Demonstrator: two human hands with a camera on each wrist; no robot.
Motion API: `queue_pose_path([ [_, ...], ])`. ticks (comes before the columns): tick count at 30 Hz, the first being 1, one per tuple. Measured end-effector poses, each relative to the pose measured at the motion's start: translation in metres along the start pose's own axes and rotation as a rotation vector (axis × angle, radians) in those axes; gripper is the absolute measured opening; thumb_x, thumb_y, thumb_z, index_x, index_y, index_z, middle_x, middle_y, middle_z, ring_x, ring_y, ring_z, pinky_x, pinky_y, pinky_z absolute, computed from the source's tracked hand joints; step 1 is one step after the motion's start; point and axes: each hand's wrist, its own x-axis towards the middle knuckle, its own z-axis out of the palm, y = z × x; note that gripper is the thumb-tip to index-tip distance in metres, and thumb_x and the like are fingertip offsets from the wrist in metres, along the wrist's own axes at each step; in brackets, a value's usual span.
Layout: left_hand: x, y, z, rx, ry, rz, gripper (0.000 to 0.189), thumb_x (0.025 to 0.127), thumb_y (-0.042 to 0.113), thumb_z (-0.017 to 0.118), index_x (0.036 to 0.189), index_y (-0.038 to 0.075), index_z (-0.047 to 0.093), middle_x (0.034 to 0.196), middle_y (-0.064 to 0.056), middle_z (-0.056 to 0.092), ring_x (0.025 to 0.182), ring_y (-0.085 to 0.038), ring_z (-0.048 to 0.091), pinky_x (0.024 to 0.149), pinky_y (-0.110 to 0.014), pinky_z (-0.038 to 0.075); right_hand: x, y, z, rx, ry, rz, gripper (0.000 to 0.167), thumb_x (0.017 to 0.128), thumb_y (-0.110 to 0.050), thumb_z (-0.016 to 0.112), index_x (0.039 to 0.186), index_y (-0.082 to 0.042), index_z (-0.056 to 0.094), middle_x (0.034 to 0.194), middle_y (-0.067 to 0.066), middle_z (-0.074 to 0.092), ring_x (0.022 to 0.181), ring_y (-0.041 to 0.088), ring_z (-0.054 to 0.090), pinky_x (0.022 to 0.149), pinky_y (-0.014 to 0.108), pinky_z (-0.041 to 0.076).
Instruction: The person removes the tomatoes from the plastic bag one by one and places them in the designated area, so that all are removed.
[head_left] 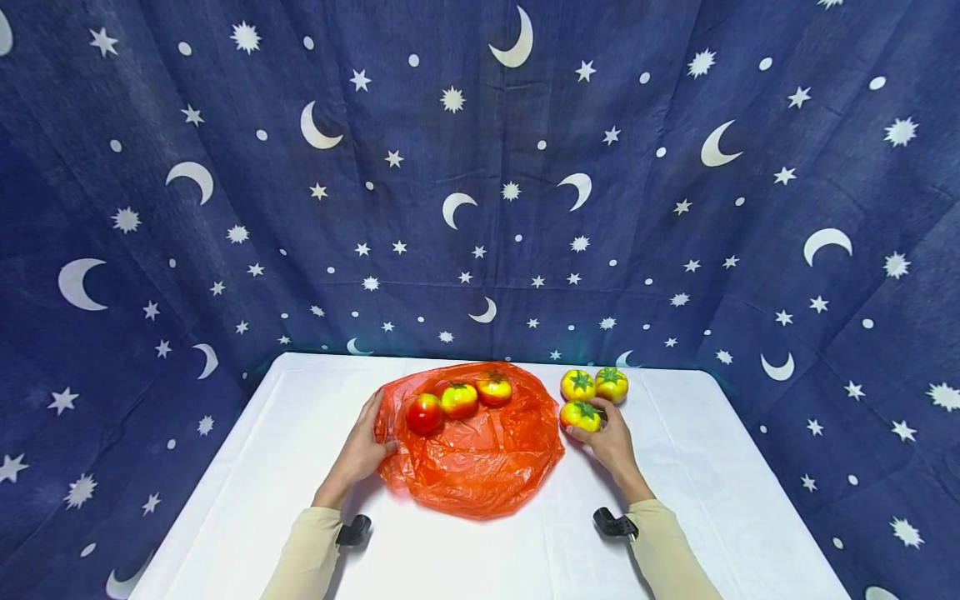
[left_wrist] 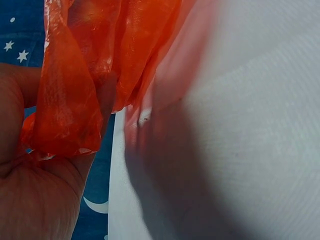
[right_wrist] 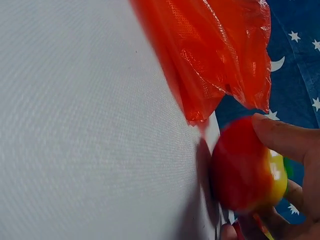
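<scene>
An orange-red plastic bag (head_left: 480, 475) lies spread on the table. On it sit a red tomato (head_left: 424, 414) and two red-and-yellow tomatoes (head_left: 459, 401) (head_left: 494, 389) in a slanting row. My left hand (head_left: 362, 452) holds the bag's left edge; in the left wrist view the film (left_wrist: 67, 115) passes between thumb and fingers. At the bag's right side, my right hand (head_left: 613, 442) grips a red-and-yellow tomato (head_left: 580, 416) with a green leafy top. The right wrist view shows thumb and fingers around this tomato (right_wrist: 242, 167), low over the cloth.
Two more yellow-red tomatoes (head_left: 578, 385) (head_left: 612, 385) stand just behind the right hand. A white cloth (head_left: 720, 500) covers the table. Dark blue curtains (head_left: 480, 167) with moons and stars rise behind and at both sides.
</scene>
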Motion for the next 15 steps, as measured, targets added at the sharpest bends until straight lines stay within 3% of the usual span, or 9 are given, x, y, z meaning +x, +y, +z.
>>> queue_pose_path([
  [6,-0.0004,0.0007,0.0002,-0.003,-0.001,0.000,0.101,0.076,-0.009,0.069,0.158,0.008,0.013,0.164,-0.016,0.013,0.149,-0.044,0.018,0.120,-0.057,0.019,-0.0007,0.0007,0.0010,0.019,-0.004,-0.023,0.065,0.077,-0.012,0.081,0.133,-0.002,0.050,0.137,0.025,0.050,0.129,0.041,0.048,0.107,0.055,0.042],
  [15,-0.0014,-0.0002,0.0007,-0.005,0.012,0.017,0.100,0.076,-0.011,0.069,0.158,0.008,0.015,0.163,-0.019,0.015,0.148,-0.046,0.020,0.119,-0.059,0.020,-0.0027,-0.0007,-0.0018,0.026,-0.025,0.022,0.064,0.079,-0.011,0.080,0.135,-0.004,0.049,0.137,0.025,0.050,0.124,0.043,0.052,0.105,0.053,0.046],
])
